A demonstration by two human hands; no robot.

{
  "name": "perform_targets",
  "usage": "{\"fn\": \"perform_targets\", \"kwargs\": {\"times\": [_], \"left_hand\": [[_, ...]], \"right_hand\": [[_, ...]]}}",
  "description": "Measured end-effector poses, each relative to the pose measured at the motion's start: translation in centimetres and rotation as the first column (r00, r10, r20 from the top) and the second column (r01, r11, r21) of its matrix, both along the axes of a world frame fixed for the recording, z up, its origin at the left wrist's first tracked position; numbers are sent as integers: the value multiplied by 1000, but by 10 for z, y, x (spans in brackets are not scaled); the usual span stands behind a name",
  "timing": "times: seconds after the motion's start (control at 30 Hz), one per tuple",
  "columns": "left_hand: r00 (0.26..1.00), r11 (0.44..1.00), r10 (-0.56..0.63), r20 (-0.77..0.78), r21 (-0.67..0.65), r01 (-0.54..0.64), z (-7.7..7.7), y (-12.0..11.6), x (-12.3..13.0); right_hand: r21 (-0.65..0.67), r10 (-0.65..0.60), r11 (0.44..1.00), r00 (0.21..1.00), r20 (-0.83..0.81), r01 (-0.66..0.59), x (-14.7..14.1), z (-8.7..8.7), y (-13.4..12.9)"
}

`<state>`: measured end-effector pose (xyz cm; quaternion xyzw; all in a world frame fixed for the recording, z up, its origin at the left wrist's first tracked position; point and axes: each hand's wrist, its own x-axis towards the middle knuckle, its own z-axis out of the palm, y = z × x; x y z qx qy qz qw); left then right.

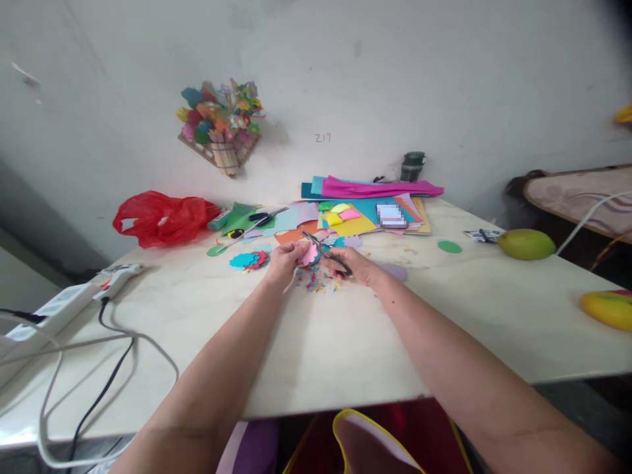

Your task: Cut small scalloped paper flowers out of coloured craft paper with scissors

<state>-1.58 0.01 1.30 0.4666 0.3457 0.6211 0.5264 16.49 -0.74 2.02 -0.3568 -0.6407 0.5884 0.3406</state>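
Two hands (320,262), scissors (330,253), pink paper (309,253).

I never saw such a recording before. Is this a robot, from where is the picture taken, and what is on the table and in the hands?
There is no robot: these are a person's bare hands. The single picture comes from a camera on the head, looking forward and down. The left hand holds a pink scalloped piece; the right hand holds scissors. On the table lie coloured sheets, small scraps, a red bag and a greenish fruit.
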Motion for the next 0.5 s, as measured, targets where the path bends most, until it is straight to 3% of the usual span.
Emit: {"fn": "perform_targets", "kwargs": {"times": [0.5], "left_hand": [[991, 993, 99, 93, -75, -93, 0, -4, 12]], "right_hand": [[7, -46, 999, 998, -32, 47, -9, 5, -8]]}}
